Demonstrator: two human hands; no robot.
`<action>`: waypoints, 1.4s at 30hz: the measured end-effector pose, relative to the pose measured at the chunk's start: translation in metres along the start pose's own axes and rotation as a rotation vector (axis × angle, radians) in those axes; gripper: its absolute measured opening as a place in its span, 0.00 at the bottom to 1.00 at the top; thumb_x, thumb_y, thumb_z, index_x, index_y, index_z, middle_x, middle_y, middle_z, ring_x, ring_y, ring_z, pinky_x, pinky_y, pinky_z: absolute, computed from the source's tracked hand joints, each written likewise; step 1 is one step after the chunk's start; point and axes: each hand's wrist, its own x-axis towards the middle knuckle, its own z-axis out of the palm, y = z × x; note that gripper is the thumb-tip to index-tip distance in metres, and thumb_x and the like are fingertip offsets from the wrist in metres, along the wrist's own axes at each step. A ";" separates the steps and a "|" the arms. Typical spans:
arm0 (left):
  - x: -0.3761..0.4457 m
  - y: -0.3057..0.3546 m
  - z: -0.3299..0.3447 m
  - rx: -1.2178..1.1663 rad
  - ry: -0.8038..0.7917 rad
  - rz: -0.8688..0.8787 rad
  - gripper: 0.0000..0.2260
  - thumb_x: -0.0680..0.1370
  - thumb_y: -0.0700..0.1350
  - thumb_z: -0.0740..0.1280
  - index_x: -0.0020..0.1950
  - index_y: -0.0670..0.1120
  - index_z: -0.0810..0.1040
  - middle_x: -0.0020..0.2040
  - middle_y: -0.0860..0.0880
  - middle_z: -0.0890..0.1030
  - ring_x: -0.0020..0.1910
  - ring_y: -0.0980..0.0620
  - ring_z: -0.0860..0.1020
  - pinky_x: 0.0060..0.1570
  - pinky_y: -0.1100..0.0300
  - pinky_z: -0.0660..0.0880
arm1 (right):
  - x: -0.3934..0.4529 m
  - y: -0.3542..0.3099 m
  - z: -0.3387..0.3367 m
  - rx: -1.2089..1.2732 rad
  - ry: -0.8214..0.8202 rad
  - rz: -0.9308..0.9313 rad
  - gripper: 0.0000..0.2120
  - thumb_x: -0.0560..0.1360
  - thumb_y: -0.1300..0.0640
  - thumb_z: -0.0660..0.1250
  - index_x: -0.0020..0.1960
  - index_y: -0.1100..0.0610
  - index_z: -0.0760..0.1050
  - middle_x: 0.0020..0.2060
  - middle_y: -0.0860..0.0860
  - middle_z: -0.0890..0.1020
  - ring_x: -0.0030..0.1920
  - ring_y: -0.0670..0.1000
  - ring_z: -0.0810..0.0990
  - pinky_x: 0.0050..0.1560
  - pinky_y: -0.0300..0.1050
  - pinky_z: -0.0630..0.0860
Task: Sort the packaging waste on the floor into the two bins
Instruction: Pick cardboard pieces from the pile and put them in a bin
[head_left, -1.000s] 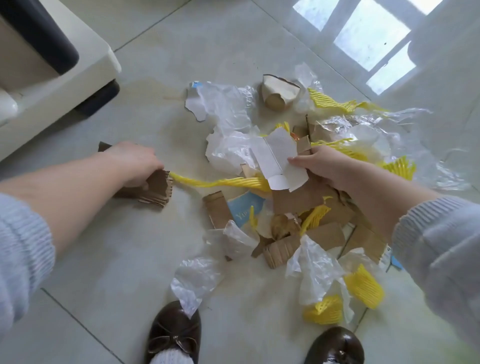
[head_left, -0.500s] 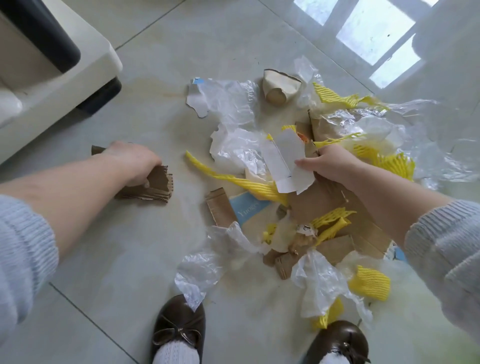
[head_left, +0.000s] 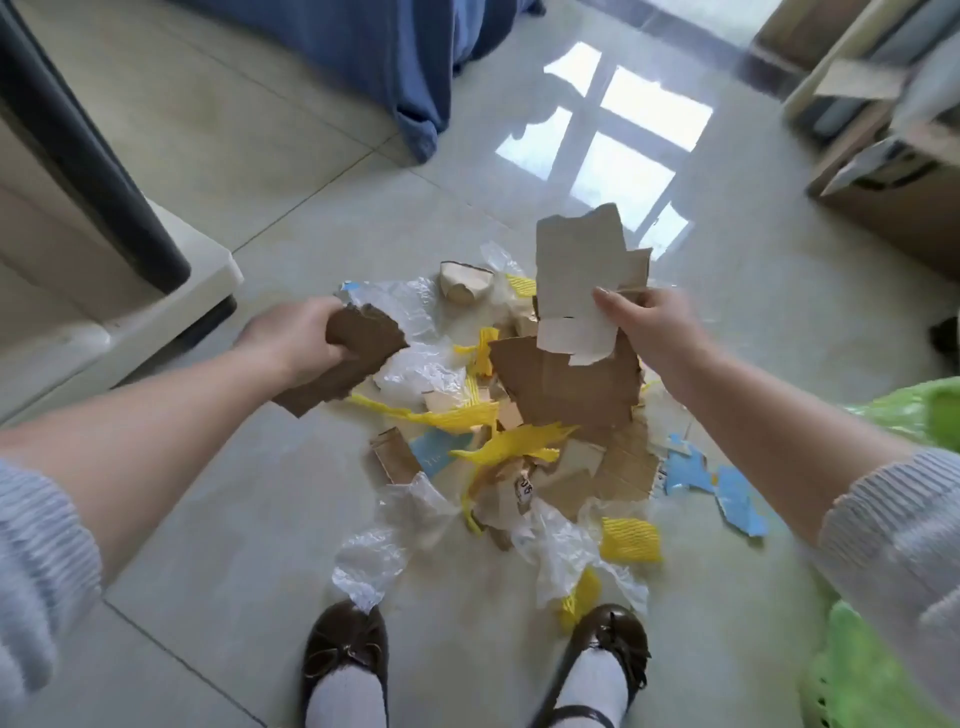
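My two brown leather shoes (head_left: 345, 652) stand at the near edge of the heap of torn packaging waste (head_left: 519, 452), which lies spread on the pale tiled floor (head_left: 234, 519): crumpled clear plastic film (head_left: 371, 564), yellow foam netting (head_left: 629, 539), blue-printed paper scraps (head_left: 737, 493) and flat brown cardboard pieces (head_left: 623, 467). At my right, a bright green basket-like bin (head_left: 883, 675) shows blurred at the frame edge; I cannot see what is in it, and I cannot make out a second bin for certain. Above the pile my left hand (head_left: 291, 338) grips a ragged brown corrugated cardboard piece (head_left: 353, 353), fingers curled round it. My right hand (head_left: 649, 332) pinches a bundle of grey-white paperboard sheets and brown card (head_left: 582, 291), lifted clear of the floor. Beyond lies a crushed paper cup (head_left: 465, 283). I judge the sorting is at an early stage: most waste still covers the floor, and both handfuls have yet to reach a bin.
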 end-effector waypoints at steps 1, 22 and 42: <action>-0.005 0.015 -0.010 -0.041 0.030 0.024 0.09 0.71 0.49 0.71 0.49 0.50 0.76 0.49 0.44 0.81 0.51 0.41 0.78 0.45 0.55 0.73 | -0.009 -0.005 -0.009 0.068 0.031 0.005 0.11 0.76 0.51 0.66 0.50 0.57 0.79 0.37 0.48 0.80 0.35 0.47 0.78 0.32 0.35 0.73; -0.174 0.389 -0.037 -0.920 -0.239 0.405 0.12 0.72 0.35 0.65 0.53 0.46 0.77 0.47 0.45 0.82 0.46 0.45 0.81 0.48 0.52 0.80 | -0.239 0.050 -0.270 0.124 0.704 0.051 0.09 0.73 0.58 0.69 0.49 0.62 0.74 0.47 0.57 0.81 0.50 0.59 0.79 0.51 0.52 0.76; -0.280 0.575 0.167 -0.891 -0.715 0.317 0.19 0.71 0.31 0.52 0.46 0.51 0.77 0.49 0.41 0.82 0.51 0.38 0.81 0.51 0.38 0.78 | -0.333 0.232 -0.380 0.228 1.172 0.423 0.13 0.75 0.56 0.67 0.56 0.61 0.72 0.55 0.56 0.79 0.54 0.56 0.78 0.48 0.42 0.70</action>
